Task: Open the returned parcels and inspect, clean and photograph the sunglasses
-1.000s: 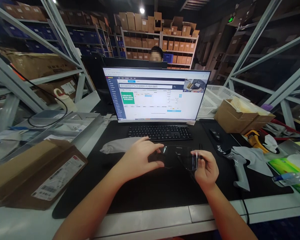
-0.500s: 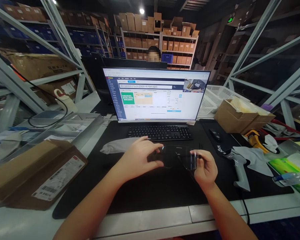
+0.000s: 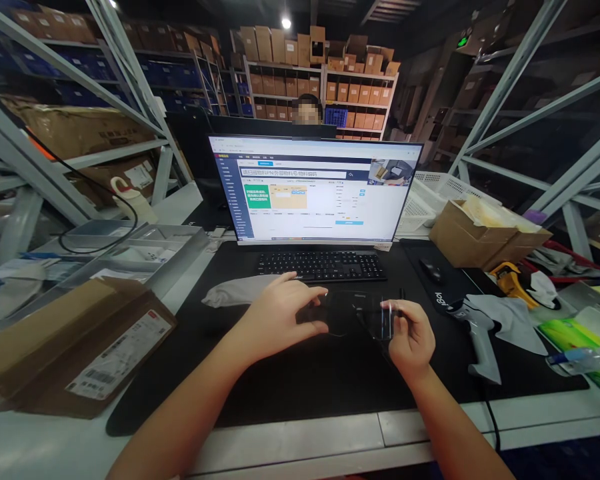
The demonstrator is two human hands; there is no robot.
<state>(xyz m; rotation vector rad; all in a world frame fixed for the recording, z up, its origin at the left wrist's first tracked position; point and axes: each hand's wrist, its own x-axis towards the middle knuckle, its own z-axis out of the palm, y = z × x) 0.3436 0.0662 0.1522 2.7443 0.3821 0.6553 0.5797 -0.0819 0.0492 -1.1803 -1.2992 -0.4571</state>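
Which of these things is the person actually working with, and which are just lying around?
Apparently in use:
dark see-through item, probably glasses, held by the right hand; the left hand is at its other end

Apparently lying about:
grey pouch-like thing, partly behind the left hand
mouse
handheld scanner
labelled cardboard box

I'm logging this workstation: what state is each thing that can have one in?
Dark, glossy, glasses-like item: held
Right hand: pinching its right end
Left hand: thumb and forefinger apart at its other end; grip unclear
Wide, flat, bright-screened monitor: on
Grey pistol-shaped scanner: lying down, unheld
Right-hand brown cardboard box: open, filled
Left brown cardboard box, white-labelled: closure unclear
Grey rectangular trays: open, holding items
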